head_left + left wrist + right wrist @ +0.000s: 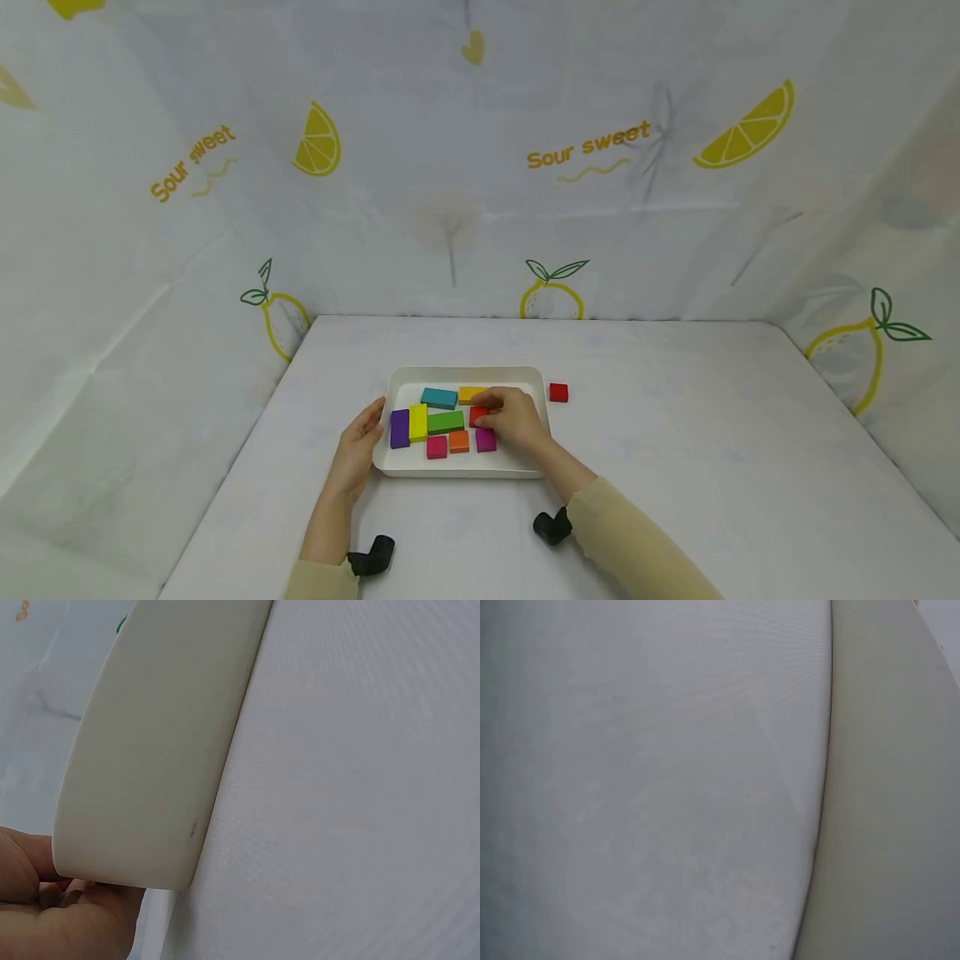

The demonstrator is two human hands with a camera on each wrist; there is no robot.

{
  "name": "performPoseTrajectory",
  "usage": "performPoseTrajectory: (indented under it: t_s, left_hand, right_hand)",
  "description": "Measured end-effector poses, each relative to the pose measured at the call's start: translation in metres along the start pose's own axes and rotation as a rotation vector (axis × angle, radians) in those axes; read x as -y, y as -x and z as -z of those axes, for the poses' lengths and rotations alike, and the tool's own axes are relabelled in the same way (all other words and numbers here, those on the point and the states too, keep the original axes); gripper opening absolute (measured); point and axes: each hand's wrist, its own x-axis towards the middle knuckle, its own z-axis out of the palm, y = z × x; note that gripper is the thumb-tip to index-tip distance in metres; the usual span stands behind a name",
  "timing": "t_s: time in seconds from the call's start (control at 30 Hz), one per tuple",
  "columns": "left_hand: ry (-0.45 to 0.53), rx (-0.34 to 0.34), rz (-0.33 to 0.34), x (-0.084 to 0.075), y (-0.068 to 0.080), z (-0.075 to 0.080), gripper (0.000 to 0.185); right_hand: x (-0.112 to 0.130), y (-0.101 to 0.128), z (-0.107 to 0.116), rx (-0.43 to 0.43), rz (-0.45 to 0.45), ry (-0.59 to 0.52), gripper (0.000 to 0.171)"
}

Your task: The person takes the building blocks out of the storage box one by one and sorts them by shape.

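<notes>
Beige fabric sleeves [636, 537] on, held white rectangular tray [457, 473] with left hand [355, 456], pinched red square block [474, 417] inside with right hand [517, 419].

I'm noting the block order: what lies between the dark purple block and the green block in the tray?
A bright yellow block lies between the dark purple block and the green block, as the head view shows.

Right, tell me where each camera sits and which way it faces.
Head: on the person's head, facing forward and down at the tray; left hand, right hand and sleeves show.
Left wrist: on that wrist, facing the tray's outside; part of that hand shows.
Right wrist: on that wrist, facing tabletop and tray; no hand clearly shows.
Shared: both wrist views show tray and tabletop.
</notes>
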Motion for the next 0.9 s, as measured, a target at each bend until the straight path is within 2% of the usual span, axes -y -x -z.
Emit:
performPoseTrajectory:
  t_s: [0.63,0.9]
  left_hand:
    - [0.005,-0.003,0.004,0.002,-0.001,-0.002,0.05]
    - [-0.003,-0.007,0.003,0.002,-0.002,-0.001,0.05]
  right_hand:
    - [0.001,0.004,0.002,0.0,-0.006,-0.007,0.03]
    - [0.014,0.008,0.029,-0.065,0.096,-0.009,0.036]
